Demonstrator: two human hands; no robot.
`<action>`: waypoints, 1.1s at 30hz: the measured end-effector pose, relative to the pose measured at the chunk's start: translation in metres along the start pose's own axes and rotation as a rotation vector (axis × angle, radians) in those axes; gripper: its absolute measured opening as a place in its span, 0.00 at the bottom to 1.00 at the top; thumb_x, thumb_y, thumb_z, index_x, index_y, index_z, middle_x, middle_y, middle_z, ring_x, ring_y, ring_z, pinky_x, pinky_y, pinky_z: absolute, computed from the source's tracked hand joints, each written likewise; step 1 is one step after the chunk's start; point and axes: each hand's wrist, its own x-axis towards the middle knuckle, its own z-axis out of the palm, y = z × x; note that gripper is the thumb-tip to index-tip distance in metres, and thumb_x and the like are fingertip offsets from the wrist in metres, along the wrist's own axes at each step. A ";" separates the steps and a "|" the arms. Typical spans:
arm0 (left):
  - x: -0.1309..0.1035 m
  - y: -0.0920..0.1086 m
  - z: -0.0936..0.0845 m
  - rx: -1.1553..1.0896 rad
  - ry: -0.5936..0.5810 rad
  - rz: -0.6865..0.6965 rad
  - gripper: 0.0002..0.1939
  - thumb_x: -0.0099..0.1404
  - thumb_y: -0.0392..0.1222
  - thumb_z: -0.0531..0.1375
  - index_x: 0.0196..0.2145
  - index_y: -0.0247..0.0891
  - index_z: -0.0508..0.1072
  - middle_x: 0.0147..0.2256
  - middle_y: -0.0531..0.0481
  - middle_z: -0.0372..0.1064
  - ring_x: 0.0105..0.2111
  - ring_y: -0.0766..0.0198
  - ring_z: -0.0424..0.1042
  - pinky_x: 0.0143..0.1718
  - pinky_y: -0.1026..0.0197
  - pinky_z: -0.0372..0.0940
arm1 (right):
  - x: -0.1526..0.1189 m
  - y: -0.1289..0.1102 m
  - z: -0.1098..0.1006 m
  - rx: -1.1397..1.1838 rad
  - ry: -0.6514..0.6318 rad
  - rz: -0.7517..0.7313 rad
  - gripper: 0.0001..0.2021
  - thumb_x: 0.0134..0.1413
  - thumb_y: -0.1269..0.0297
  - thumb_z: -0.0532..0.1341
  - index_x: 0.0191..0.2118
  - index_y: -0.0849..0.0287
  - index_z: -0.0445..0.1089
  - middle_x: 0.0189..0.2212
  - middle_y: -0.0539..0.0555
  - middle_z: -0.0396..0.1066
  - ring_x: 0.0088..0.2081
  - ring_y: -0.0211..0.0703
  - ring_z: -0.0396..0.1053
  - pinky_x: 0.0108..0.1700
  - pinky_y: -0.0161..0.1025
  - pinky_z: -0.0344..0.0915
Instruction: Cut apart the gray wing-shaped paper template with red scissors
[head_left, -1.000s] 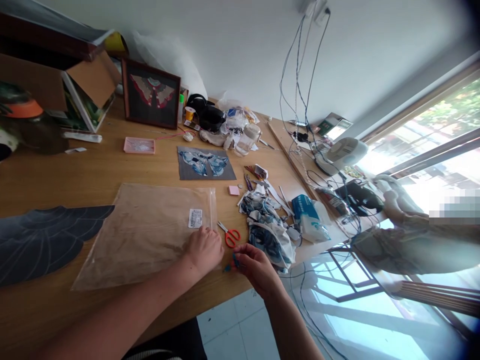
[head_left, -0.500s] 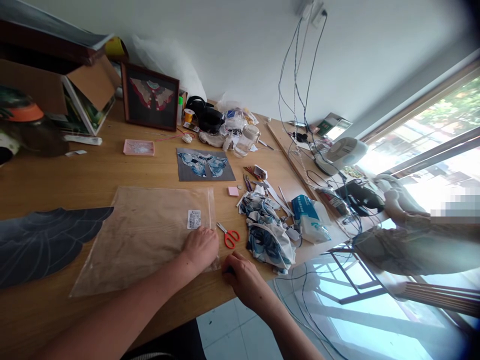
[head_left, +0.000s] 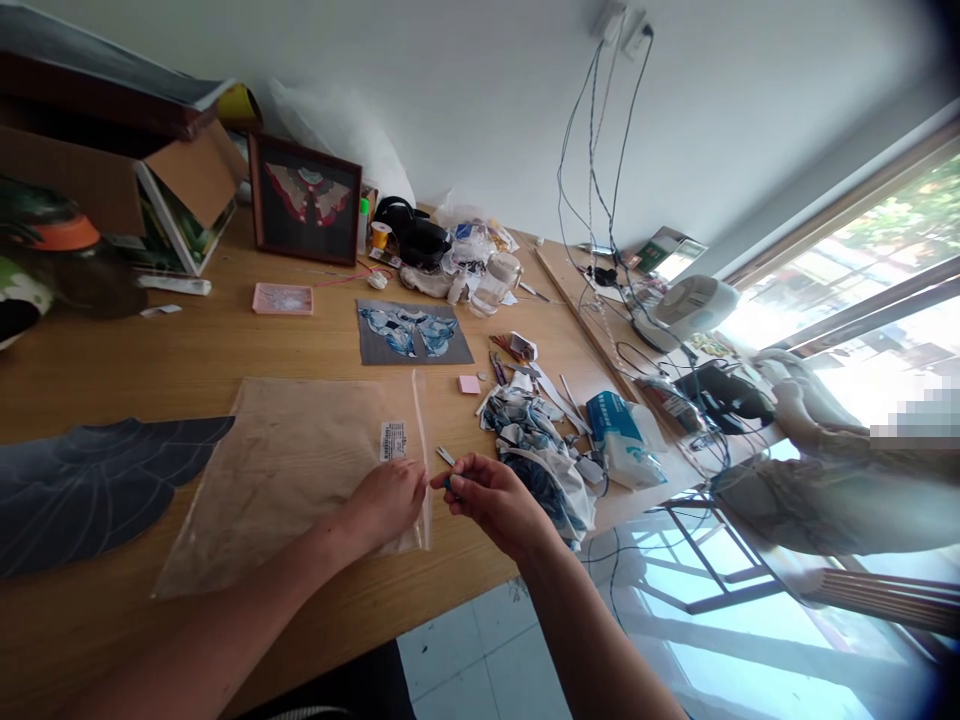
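A clear plastic zip bag (head_left: 300,440) with a white barcode label (head_left: 392,441) lies flat on the table. My left hand (head_left: 390,502) rests on its right side, fingers curled at the zip strip, which appears to be pinched between them. Just beyond that strip, my right hand (head_left: 499,503) holds a small blue piece (head_left: 448,483) between thumb and fingers; most of it is hidden. Behind the right hand lie scissors (head_left: 445,456), with only the blades showing. To the bag's left spreads a dark grey scalloped fabric piece (head_left: 105,480), partly under or against the bag's edge.
Crumpled blue-and-white fabric (head_left: 536,440) lies right of my right hand, near a tissue pack (head_left: 619,435). Farther back are a butterfly-shaped fabric piece (head_left: 412,332), a pink tray (head_left: 283,299) and a framed collar (head_left: 306,200). Another person (head_left: 810,490) is at the right.
My right hand has risen from the table edge to the bag's zip side, and the blue piece now shows in it. It now covers the scissors' red handles. The left hand has shifted slightly left.
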 end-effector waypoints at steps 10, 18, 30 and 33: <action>-0.015 -0.001 -0.007 -0.054 0.062 0.023 0.15 0.69 0.33 0.47 0.27 0.39 0.67 0.30 0.48 0.73 0.32 0.61 0.72 0.34 0.62 0.62 | 0.027 0.009 -0.001 -0.343 0.072 -0.031 0.12 0.39 0.63 0.71 0.28 0.61 0.68 0.25 0.49 0.74 0.25 0.34 0.69 0.29 0.32 0.67; -0.030 0.012 -0.014 0.098 0.128 0.153 0.11 0.67 0.32 0.49 0.32 0.37 0.70 0.34 0.44 0.73 0.37 0.55 0.72 0.39 0.56 0.65 | 0.044 0.004 0.002 -0.357 -0.023 0.103 0.11 0.33 0.67 0.73 0.25 0.63 0.73 0.17 0.48 0.71 0.19 0.35 0.68 0.23 0.32 0.67; -0.042 0.028 -0.030 0.033 0.260 0.261 0.09 0.67 0.32 0.50 0.33 0.36 0.70 0.33 0.45 0.72 0.35 0.57 0.72 0.40 0.56 0.67 | 0.045 -0.023 0.022 -0.236 0.007 0.123 0.17 0.27 0.62 0.78 0.25 0.64 0.74 0.19 0.48 0.71 0.23 0.34 0.68 0.29 0.33 0.69; -0.044 0.027 -0.033 0.008 0.306 0.279 0.10 0.67 0.32 0.50 0.32 0.37 0.69 0.32 0.45 0.71 0.35 0.58 0.71 0.39 0.57 0.66 | 0.042 -0.032 0.039 -0.138 -0.031 0.126 0.16 0.33 0.61 0.76 0.30 0.64 0.77 0.25 0.52 0.74 0.26 0.36 0.70 0.33 0.34 0.69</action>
